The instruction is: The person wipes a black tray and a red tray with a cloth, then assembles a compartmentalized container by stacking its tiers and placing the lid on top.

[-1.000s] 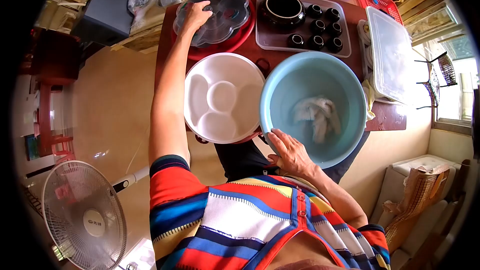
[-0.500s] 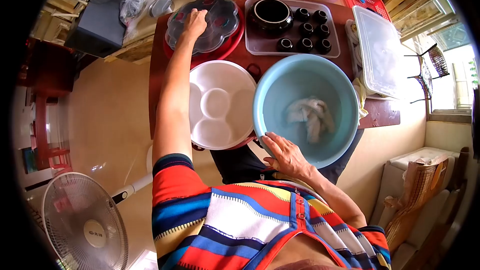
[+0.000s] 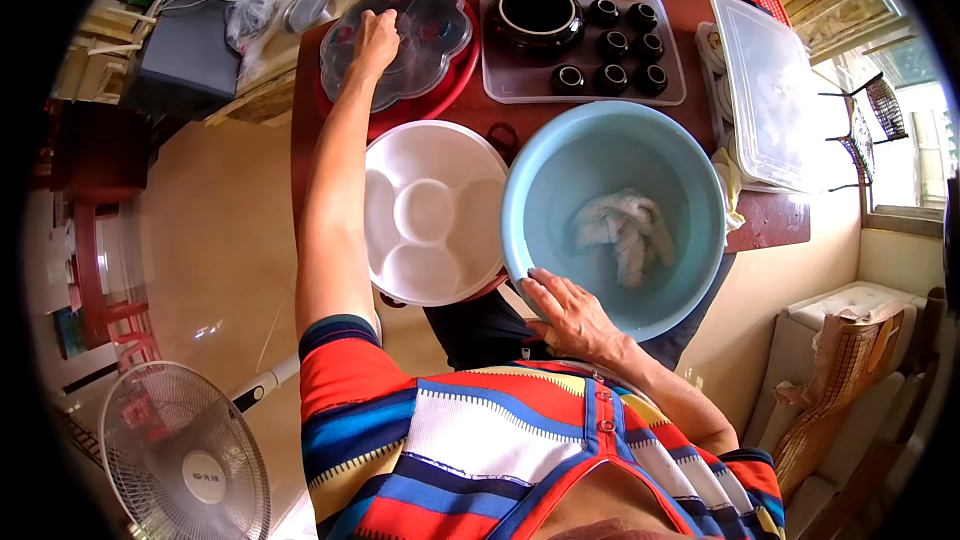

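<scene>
My left hand (image 3: 376,40) is closed on the middle of a clear, flower-shaped plastic lid (image 3: 433,55); the part it grips is hidden under the fingers. The lid lies over a round red tray (image 3: 466,75) at the back left of the table. At the front, my right hand (image 3: 575,315) holds the near-left rim of a light blue basin (image 3: 690,285), fingers over the edge. Inside the basin, a white cloth (image 3: 625,230) lies in water. Left of the basin stands a white, round, divided tray (image 3: 425,210) with molded compartments, close to my left forearm.
A clear tray (image 3: 500,90) behind the basin bears a black pot (image 3: 540,25) and several small black cups (image 3: 612,44). On the right, a translucent lid (image 3: 765,90) leans on a container. A fan (image 3: 190,450) stands at lower left, a speaker-like grey box (image 3: 185,50) at upper left.
The view has tilted slightly. My left hand has shifted a little left on the lid, still closed. My right hand stays on the basin rim.
</scene>
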Tool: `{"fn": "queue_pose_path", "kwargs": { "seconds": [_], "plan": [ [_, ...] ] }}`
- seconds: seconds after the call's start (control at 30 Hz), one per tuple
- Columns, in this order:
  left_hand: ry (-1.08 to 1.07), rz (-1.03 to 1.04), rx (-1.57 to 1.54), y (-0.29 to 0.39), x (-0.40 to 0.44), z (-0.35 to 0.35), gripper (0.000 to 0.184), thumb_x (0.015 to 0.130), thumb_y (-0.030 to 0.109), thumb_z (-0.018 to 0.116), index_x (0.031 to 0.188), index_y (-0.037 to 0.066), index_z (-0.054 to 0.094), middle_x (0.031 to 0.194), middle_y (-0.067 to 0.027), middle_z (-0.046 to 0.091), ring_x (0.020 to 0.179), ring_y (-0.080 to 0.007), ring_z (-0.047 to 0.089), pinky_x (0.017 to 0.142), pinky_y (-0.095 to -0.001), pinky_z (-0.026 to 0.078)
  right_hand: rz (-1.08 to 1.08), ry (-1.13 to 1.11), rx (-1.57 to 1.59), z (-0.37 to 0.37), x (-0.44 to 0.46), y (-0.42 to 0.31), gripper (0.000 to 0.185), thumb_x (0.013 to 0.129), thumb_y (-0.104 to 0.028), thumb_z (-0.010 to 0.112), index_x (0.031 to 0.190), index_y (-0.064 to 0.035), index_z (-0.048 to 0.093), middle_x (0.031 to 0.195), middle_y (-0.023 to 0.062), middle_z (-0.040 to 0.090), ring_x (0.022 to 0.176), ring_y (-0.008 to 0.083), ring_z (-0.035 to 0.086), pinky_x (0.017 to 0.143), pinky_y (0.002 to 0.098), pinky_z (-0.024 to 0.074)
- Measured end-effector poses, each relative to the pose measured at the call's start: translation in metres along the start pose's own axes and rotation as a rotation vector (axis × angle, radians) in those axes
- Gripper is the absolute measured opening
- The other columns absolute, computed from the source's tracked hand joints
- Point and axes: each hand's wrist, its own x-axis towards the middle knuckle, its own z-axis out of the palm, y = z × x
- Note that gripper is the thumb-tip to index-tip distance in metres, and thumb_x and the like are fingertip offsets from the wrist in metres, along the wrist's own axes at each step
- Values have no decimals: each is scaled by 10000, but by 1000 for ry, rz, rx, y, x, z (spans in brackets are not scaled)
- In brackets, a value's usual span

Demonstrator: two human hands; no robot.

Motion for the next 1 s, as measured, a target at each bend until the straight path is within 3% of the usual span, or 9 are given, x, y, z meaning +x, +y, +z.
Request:
{"fn": "queue_pose_path", "kwargs": {
  "seconds": [0.3,0.53,0.63,0.73,0.83,1.0],
  "plan": [
    [-44,-124,167,9,1,-4,234,735,11,521,944,-9,624,897,-328,535,844,-426,563,768,-442,474,13,-18,4,-2,0,-1,604,710,-117,686,1228,-21,391,1217,204,442,1028,365,519,852,433,456],
    [32,-94,51,10,-9,-6,295,723,16,523,991,-3,646,883,-310,581,891,-405,554,824,-423,453,16,-11,0,-1,0,-1,597,711,-120,687,1224,-24,397,1219,210,452,1009,375,529,839,435,465],
    [-5,-93,66,7,-6,-2,329,713,27,534,1024,-10,634,909,-289,596,921,-399,540,859,-427,430,14,-3,3,1,0,-1,589,713,-120,686,1220,-23,403,1217,212,454,1008,379,529,837,436,465],
    [-59,-120,18,-1,-11,-7,429,750,107,629,1174,68,573,1103,-248,549,1041,-375,511,912,-401,415,7,-4,3,-2,0,-2,585,714,-118,686,1218,-20,406,1213,212,457,1013,379,526,835,436,464],
    [140,-122,-98,3,-45,-35,418,764,133,663,1169,82,573,1125,-214,529,921,-304,590,836,-358,468,-1,6,11,-4,1,-5,600,705,-111,691,1224,-11,407,1199,214,466,1019,377,523,836,435,460],
    [77,-298,-58,3,-181,-104,393,826,202,627,1173,35,548,992,-165,589,816,-258,591,747,-354,474,-42,44,-8,-2,2,-4,612,682,-83,698,1218,-20,409,1193,201,469,1008,369,527,840,424,465]
  ]
}}
